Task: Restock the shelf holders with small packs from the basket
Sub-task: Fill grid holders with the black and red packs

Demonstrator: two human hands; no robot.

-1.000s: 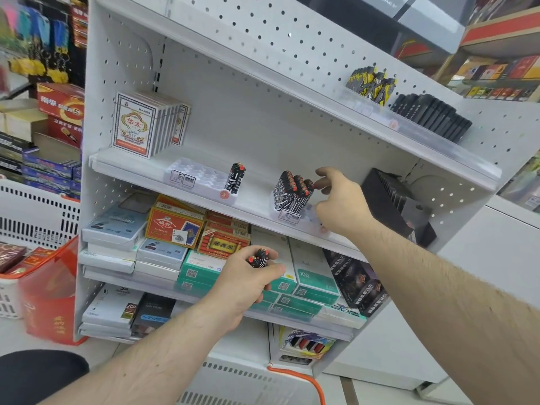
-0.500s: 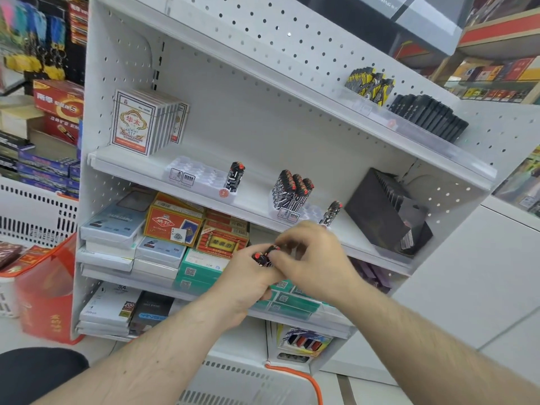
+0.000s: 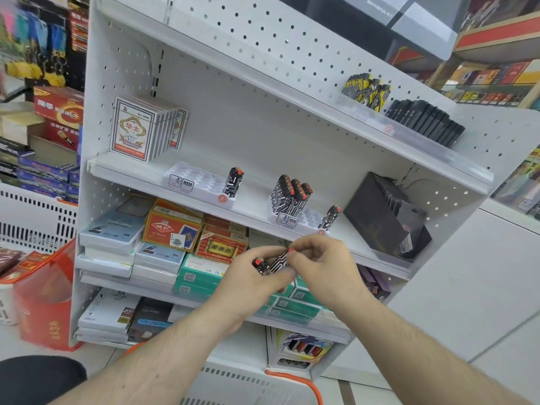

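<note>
My left hand (image 3: 251, 283) grips a small bunch of black-and-white patterned packs with red tops (image 3: 260, 266) in front of the lower shelves. My right hand (image 3: 320, 266) pinches one of these packs (image 3: 279, 261) by its upper end, drawing it from the bunch. On the middle shelf stand two white holders. The left holder (image 3: 195, 182) has one pack (image 3: 233, 182) at its right end. The right holder (image 3: 306, 216) carries several packs (image 3: 289, 194) at its left and a single leaning pack (image 3: 331, 216) at its right.
Card decks (image 3: 143, 128) stand at the shelf's left, a black box (image 3: 385, 214) at its right. Boxed goods fill the lower shelves. A red basket (image 3: 43, 290) sits on the floor at left. Dark packs (image 3: 423, 121) line the top shelf.
My right hand left the right holder, where one more pack now leans, and came down to my left hand. It now pinches a pack from the bunch.
</note>
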